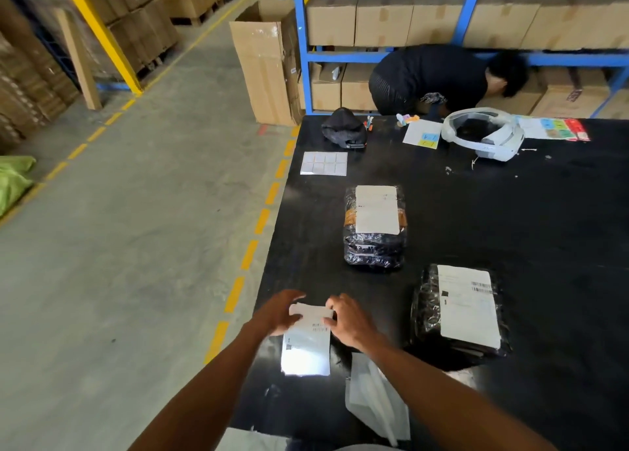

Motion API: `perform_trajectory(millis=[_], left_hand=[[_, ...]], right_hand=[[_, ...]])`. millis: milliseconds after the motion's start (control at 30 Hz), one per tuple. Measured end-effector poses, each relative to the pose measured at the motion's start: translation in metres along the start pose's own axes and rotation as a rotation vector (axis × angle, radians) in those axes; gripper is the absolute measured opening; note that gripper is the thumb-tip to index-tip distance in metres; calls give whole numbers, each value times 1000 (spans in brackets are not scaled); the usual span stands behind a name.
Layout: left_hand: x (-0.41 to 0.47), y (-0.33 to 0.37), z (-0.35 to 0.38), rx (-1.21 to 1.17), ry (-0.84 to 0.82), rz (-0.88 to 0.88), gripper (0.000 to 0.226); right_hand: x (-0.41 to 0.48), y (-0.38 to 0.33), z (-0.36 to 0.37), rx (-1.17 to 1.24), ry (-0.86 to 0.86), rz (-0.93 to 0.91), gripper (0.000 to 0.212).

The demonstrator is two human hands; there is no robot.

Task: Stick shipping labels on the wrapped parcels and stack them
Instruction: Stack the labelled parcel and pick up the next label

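Both hands are pinching the upturned far edge of a label (306,347) lying at the near-left corner of the table (544,212), the left hand (282,311) and right hand (347,318) each curling fingers round it. The label's long axis is running straight away from the person. A labelled parcel (459,311) is lying to the right, nearer the right hand, and the stack (374,226) is standing farther ahead.

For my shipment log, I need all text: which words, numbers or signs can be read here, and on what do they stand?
No text is legible.
Near label: barcode and print, too blurred.
Right parcel's label: barcodes and print, too small.
Far stack's label: faint print, unreadable.
Yellow note: handwriting, unreadable.
Shelf box: red print, too blurred.
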State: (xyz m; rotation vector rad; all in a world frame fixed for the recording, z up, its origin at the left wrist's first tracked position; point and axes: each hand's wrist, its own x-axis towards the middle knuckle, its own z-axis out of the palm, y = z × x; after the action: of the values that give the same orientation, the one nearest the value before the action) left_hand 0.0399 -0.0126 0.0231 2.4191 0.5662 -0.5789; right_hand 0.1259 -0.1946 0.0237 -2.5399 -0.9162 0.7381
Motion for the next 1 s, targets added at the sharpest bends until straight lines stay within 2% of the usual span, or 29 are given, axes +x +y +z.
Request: perform_trajectory(millis=[100,167,267,367,567,767,867,933,1000], left_hand=[[-13,-26,27,106,-86,-33,80],[-17,-39,42,199,-73,-23,87],[-15,-50,56,270,-34,-3,89],[-11,-56,64,295,55,47,85],[-16,-69,75,270,192,168,65],[-26,-68,75,118,294,214,43],[-31,-60,69,-77,221,174,44],[-38,-47,62,-329,175,118,47],[-42,-30,51,-530,197,64,41]], right_hand=[[-12,6,28,-82,-104,16,64],[-16,11,42,-109,-164,20,81],[-18,16,59,-156,-168,6,92],[-15,18,67,-164,-89,-10,85],[-18,19,78,-116,49,-25,54],[-21,17,83,-124,228,-101,29],[-25,20,76,-98,284,-170,25],[-28,20,66,-63,292,-225,26],[-32,21,55,-32,289,-257,28]])
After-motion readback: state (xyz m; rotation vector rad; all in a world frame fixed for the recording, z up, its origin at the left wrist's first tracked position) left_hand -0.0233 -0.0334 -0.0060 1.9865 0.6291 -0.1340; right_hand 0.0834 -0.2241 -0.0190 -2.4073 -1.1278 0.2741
